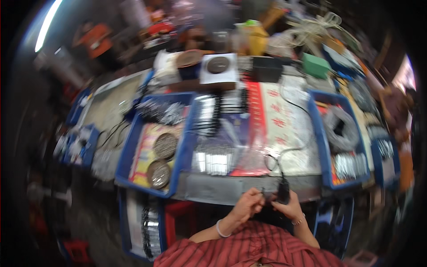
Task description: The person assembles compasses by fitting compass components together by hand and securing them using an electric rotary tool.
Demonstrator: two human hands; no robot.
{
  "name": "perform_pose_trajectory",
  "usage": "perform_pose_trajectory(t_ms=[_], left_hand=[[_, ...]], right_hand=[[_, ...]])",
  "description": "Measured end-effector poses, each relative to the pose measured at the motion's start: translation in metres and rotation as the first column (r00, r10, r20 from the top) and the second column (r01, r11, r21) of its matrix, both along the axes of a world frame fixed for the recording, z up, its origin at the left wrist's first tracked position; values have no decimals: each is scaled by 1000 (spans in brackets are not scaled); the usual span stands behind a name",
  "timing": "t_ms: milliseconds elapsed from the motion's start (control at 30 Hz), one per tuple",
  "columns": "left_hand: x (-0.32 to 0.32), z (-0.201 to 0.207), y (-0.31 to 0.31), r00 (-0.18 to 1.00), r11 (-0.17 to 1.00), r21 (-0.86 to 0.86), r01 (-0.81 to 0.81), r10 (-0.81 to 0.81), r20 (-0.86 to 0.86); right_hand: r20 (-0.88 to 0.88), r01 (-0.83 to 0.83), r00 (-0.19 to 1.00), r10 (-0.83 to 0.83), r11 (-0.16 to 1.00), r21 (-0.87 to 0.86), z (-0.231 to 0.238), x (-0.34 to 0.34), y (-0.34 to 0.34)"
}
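Close to my body, at the front edge of the workbench [213, 187], both hands are raised near each other. My right hand [291, 207] is closed round a black corded power tool [283, 190], which looks like an electric screwdriver; its cord [299, 149] runs off across the bench. A little to its left, my left hand [250, 204] is closed in a pinch. Something small and dark shows at its fingertips, too blurred to name. Rows of shiny metal parts [213, 160] lie on the bench beyond my left hand.
To the left stands a blue tray [119, 171] with two round dishes [165, 146] of small parts. A blue tray [327, 167] on the right holds a clear coil [340, 129] and bagged pieces. Farther back are a green box [316, 65] and a black box [267, 69]. People stand beyond.
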State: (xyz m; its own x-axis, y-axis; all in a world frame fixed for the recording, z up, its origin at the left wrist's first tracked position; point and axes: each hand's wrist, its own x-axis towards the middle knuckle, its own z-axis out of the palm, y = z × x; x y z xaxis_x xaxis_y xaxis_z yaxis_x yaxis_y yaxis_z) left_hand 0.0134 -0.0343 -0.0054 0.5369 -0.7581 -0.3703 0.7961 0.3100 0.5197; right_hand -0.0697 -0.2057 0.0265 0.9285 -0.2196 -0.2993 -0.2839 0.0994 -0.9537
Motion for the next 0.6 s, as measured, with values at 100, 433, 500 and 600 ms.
perform_pose_trajectory(t_ms=[100, 433, 500, 600], left_hand=[[-7, -8, 1, 998, 994, -98, -58, 55, -31], [-13, 4, 11, 997, 977, -202, -70, 76, 24], [-14, 5, 14, 997, 978, -196, -73, 78, 20], [-11, 8, 18, 996, 979, -190, -76, 83, 31]], right_hand=[[28, 15, 999, -16, 1000, 27, 0, 0, 3], [42, 36, 998, -37, 999, 24, 8, 12, 7], [47, 44, 998, -46, 998, 47, 12, 13, 11], [80, 76, 994, -80, 996, 54, 15, 12, 13]])
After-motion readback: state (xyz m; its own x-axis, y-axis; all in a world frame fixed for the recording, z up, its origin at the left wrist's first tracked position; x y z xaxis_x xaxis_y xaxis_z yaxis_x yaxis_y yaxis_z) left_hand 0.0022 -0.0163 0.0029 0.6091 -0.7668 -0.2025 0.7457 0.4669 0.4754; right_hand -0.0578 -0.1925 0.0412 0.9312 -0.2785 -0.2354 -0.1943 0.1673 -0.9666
